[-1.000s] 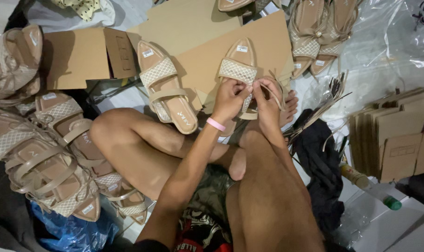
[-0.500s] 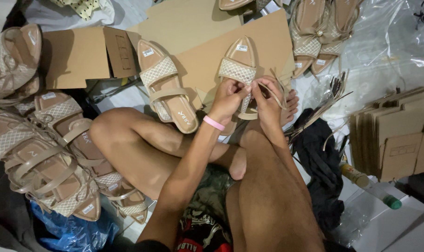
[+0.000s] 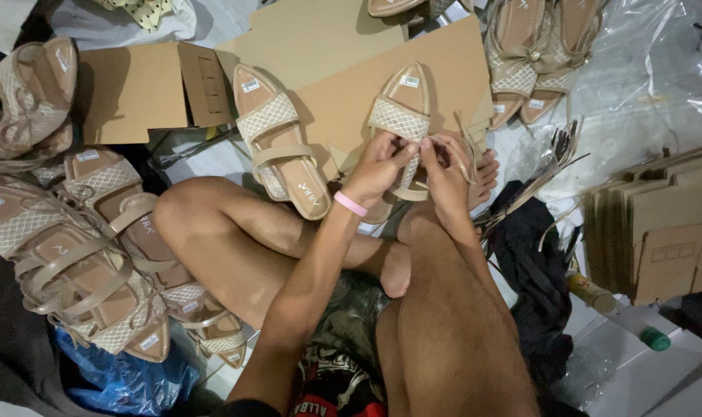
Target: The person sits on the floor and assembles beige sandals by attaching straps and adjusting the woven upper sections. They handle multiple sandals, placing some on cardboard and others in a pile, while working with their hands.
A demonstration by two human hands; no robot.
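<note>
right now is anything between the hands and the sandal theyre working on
Nothing visible. The left hand and right hand are both already on the beige sandal, fingers at its strap, with no object between them.

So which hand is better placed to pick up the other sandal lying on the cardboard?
Probably the left hand: the loose sandal lies to its left, while the right hand sits beyond the held sandal.

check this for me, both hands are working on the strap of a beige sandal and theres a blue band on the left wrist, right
Not quite: the band on the left wrist is pink, not blue, as the head view shows. The rest holds: the left hand and right hand both work on the strap of the beige sandal.
</note>
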